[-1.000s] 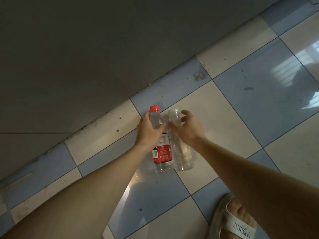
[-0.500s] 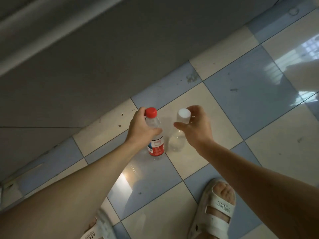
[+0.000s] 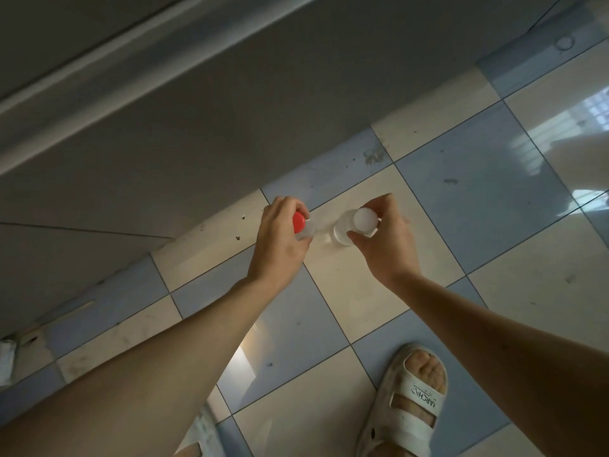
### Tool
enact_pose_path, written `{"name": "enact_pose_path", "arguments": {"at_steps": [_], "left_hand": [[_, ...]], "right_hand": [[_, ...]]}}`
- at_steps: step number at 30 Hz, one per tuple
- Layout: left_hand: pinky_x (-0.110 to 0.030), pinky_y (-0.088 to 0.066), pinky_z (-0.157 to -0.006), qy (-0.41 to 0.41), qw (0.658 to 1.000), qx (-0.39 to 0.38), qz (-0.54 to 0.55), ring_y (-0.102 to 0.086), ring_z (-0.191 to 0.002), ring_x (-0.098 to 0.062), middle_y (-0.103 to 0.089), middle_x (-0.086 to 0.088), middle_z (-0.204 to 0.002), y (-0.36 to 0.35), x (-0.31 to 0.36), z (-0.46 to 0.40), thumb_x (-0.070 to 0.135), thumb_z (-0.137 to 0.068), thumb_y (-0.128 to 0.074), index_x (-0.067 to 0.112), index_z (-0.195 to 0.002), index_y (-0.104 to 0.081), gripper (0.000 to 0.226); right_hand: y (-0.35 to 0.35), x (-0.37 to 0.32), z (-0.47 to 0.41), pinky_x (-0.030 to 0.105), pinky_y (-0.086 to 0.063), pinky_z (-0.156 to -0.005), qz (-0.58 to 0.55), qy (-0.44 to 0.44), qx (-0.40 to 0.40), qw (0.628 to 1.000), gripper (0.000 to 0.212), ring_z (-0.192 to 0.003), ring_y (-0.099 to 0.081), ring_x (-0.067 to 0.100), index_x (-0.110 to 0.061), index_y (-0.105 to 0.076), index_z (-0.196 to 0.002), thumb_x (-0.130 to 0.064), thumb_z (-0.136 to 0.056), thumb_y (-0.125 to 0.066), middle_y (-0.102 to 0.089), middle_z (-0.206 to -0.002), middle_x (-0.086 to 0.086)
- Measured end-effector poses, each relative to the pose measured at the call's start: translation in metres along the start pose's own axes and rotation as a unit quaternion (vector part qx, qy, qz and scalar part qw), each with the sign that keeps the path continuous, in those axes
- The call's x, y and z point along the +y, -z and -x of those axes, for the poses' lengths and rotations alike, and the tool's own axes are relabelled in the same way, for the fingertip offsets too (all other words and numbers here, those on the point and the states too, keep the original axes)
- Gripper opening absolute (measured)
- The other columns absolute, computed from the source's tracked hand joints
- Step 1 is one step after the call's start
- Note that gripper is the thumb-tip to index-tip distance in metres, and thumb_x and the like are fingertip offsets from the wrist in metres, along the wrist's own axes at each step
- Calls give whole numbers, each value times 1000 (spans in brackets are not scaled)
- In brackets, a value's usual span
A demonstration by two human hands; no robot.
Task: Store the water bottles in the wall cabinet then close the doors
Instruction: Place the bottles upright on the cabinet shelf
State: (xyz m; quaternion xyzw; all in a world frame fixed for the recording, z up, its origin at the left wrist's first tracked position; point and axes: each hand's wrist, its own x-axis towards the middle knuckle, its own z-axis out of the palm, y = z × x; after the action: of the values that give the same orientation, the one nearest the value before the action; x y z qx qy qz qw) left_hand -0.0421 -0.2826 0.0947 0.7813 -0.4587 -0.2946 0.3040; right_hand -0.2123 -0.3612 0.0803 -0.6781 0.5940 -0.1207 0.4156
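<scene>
- Left hand closed around the neck of the red-capped bottle, seen from above; red cap pokes out between the fingers.
- Right hand grips the white-capped bottle just under its cap, fingers wrapped around the neck.
- Both bottles hang upright over the cream floor tile, near each other; can't tell if they touch.
- Grey wall lies just beyond that tile.
- Sandalled foot stands on the floor nearer the camera than the tile, below the right forearm.
</scene>
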Motion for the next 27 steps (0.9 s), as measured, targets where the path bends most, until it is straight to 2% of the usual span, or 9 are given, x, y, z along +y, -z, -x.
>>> {"name": "enact_pose_path", "arguments": {"at_steps": [2, 5, 9, 13, 15, 17, 19, 23, 27], "left_hand": [[0, -36, -74, 14, 1000, 6, 16, -50, -93, -2, -54, 8, -109, -1, -2, 1, 8, -80, -81, 27, -102, -49, 43], [1, -41, -77, 71, 995, 12, 63, -54, -105, -6, -55, 6, -123, 1, -5, 0, 15, -78, -85, 27, -121, -49, 57], [1, -43, -79, 108, 990, 10, 89, -54, -112, -8, -54, 8, -130, -1, -11, -3, 23, -71, -92, 29, -137, -42, 83], [-5, -43, -84, 140, 984, 27, 108, -57, -111, -10, -56, 7, -126, -13, -27, 2, 26, -62, -97, 28, -137, -43, 93], [-9, -43, -92, 133, 986, 22, 96, -55, -115, -11, -56, 7, -127, -23, -35, 7, 23, -60, -97, 28, -135, -45, 92], [-16, -44, -99, 121, 987, 14, 109, -55, -118, -10, -57, 7, -128, -32, -44, 9, 22, -59, -97, 34, -130, -46, 88], [-12, -45, -94, 122, 985, 22, 123, -57, -115, -7, -60, 9, -124, -39, -53, 7, 23, -61, -96, 38, -124, -48, 81], [-11, -47, -80, 158, 977, 80, 122, -64, -98, -3, -68, 12, -107, -48, -56, -1, 24, -65, -94, 30, -114, -60, 60], [-24, -52, -87, 182, 972, 73, 130, -65, -99, -11, -69, 8, -108, -43, -43, 6, 18, -63, -94, 26, -115, -62, 61]], "right_hand": [[-2, 7, 6, 15, -32, -63, 3, 12, -13, 1000, 48, -85, -50, 5, -33, -42, -104, -15, -81, -80, -52, -102, -11], [-3, 17, 10, 21, -45, -74, -8, 0, -28, 1000, 53, -101, -55, 15, -30, -44, -113, -20, -80, -83, -55, -113, -7], [0, 25, 3, 44, -49, -103, -49, -79, -62, 994, 89, -122, -53, 21, -21, -36, -142, -19, -72, -90, -50, -140, 2], [-10, 41, -5, 47, -46, -108, -69, -118, -116, 984, 109, -130, -49, 24, -23, -24, -153, -16, -69, -92, -45, -148, 2], [-19, 52, -8, 38, -52, -98, -87, -114, -121, 982, 102, -122, -52, 20, -26, -29, -148, -13, -69, -92, -50, -138, -5], [-29, 59, -11, 16, -51, -78, -105, -97, -110, 984, 89, -106, -55, 8, -30, -35, -136, -9, -69, -90, -51, -119, -21], [-37, 64, -14, 7, -47, -67, -129, -87, -97, 983, 80, -100, -55, 3, -33, -39, -126, -6, -70, -89, -51, -113, -23], [-43, 68, -15, 21, -47, -80, -175, -86, -87, 977, 72, -110, -57, 16, -29, -48, -127, -7, -71, -88, -59, -123, -7], [-28, 52, -6, 37, -53, -90, -195, -117, -85, 970, 74, -111, -61, 19, -25, -50, -133, -13, -71, -89, -62, -124, -5]]}}
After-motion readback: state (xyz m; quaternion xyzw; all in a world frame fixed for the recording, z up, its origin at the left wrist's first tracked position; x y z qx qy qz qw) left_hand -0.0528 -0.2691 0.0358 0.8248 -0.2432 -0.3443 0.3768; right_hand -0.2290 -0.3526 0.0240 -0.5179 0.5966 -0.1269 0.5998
